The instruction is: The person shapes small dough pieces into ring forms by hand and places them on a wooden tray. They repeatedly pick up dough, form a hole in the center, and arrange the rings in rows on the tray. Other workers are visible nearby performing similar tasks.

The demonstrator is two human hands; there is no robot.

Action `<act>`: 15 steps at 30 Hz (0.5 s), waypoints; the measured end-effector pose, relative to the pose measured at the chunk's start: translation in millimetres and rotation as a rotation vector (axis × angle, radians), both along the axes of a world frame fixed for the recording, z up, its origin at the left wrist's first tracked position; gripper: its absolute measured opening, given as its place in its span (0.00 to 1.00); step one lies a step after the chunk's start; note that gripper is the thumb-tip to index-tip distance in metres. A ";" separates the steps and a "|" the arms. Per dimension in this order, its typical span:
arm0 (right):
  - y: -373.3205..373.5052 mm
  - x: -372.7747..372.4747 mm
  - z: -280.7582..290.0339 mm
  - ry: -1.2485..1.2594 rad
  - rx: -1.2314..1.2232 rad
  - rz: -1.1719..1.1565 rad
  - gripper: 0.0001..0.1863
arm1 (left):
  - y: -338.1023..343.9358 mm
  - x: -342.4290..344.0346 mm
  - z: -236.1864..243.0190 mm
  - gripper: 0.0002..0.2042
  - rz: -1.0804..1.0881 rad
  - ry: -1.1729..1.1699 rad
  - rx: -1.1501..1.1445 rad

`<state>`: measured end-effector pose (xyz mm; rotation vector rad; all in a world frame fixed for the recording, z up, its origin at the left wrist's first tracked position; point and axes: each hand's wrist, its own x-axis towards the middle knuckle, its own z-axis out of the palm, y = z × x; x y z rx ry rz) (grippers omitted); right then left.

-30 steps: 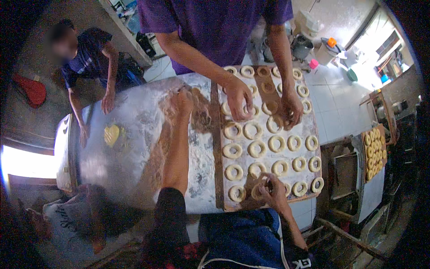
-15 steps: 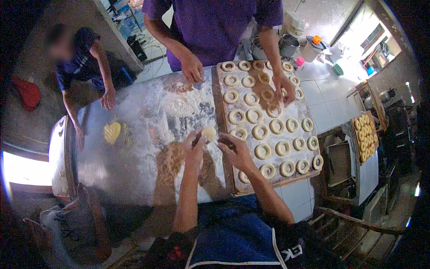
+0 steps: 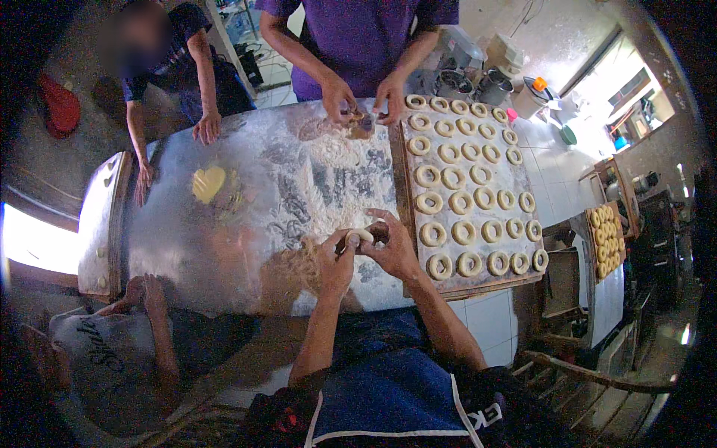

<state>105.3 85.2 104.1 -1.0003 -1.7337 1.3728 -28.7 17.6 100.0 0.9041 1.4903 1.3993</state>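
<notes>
Your left hand (image 3: 337,257) is curled around a small dough piece (image 3: 360,235), and the thumb and some fingers of your right hand (image 3: 392,250) close on its right end, with one right finger lifted clear of it. The piece sits between the two sets of fingers, above the table (image 3: 164,254); your fingers hide part of it, so you cannot tell from here whether its ends meet. If they are only lightly pressed, the join could part once your grip loosens; pinch too hard and the piece could thin or tear at that spot. Loose flour (image 3: 328,198) spreads just beyond your fingertips and to their left, and a heavy coat of it on the dough might keep the surfaces from sticking. To the right of your right fingers lies the board (image 3: 509,176), set with rows of dough rings (image 3: 460,265), the nearest row beside your right wrist and forearm; a careless swing of that elbow could squash or shift one. Straight ahead of your fingers, across the flour, a co-worker's hands (image 3: 339,98) are busy at the far edge, so reaching deep that way might bring a bump.
</notes>
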 end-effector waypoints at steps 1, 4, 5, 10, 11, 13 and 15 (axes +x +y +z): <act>-1.9 0.4 0.8 -0.004 0.003 0.073 0.26 | -2.2 0.6 -6.6 0.15 0.026 -0.092 0.050; -3.5 4.0 4.6 0.053 -0.037 0.306 0.25 | -6.1 8.5 -27.8 0.20 0.194 -0.644 -0.054; -2.4 5.4 5.4 0.136 -0.181 0.306 0.25 | -8.6 8.5 -32.8 0.21 0.093 -0.760 0.105; 2.7 -4.6 -4.0 -0.030 -0.403 -0.077 0.22 | -5.9 7.8 -33.3 0.16 0.012 -0.854 0.140; 5.4 -4.2 -7.4 -0.312 -0.392 -0.166 0.24 | -0.2 8.7 -30.5 0.13 0.104 -1.041 0.127; 3.8 -0.5 -16.6 -0.068 -0.244 -0.197 0.32 | 16.5 20.1 -27.3 0.07 0.142 -0.924 0.251; 2.2 5.7 -26.1 0.328 -0.287 -0.237 0.34 | 33.8 32.7 -29.7 0.07 0.176 -0.545 0.341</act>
